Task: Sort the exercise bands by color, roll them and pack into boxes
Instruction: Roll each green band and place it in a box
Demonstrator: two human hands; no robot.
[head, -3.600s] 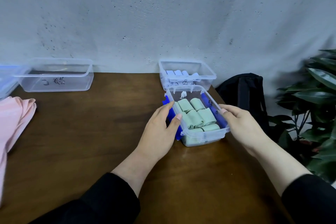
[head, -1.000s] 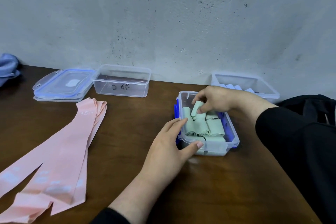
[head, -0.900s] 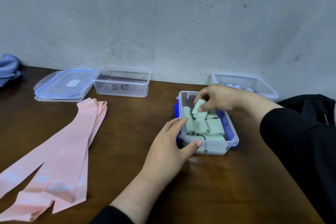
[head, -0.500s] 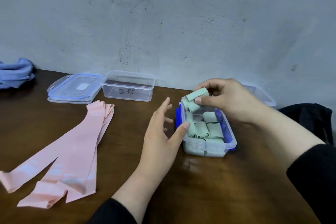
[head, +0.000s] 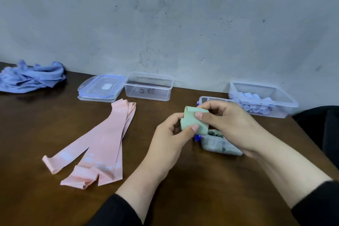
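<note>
Whereas half a second earlier the right hand (head: 227, 124) alone had lifted a green roll above the box while the left hand (head: 172, 134) hovered with spread fingers beside it, both hands now pinched the green band (head: 194, 120) between thumb and fingers, just left of the green box (head: 220, 145) at centre right of the frame. The band had come partly unrolled, its loose end folded over the top. More green rolls lay in the box beneath the right wrist. Toward the right edge, against the wall, a second clear box (head: 282, 104) held pale blue rolls; dark marks on its front were too small to read. At upper centre stood an open clear box (head: 149, 86) with handwriting on its front wall, a "C"-like mark and a scribble I could not make out, and beside it to the left lay blue-rimmed lids (head: 102, 88). Flat pink bands (head: 102, 143) stretched across the wooden table (head: 45, 134) at left of centre, faint white print near the top unreadable. Loose blue bands (head: 31, 77) were heaped at the far left.
</note>
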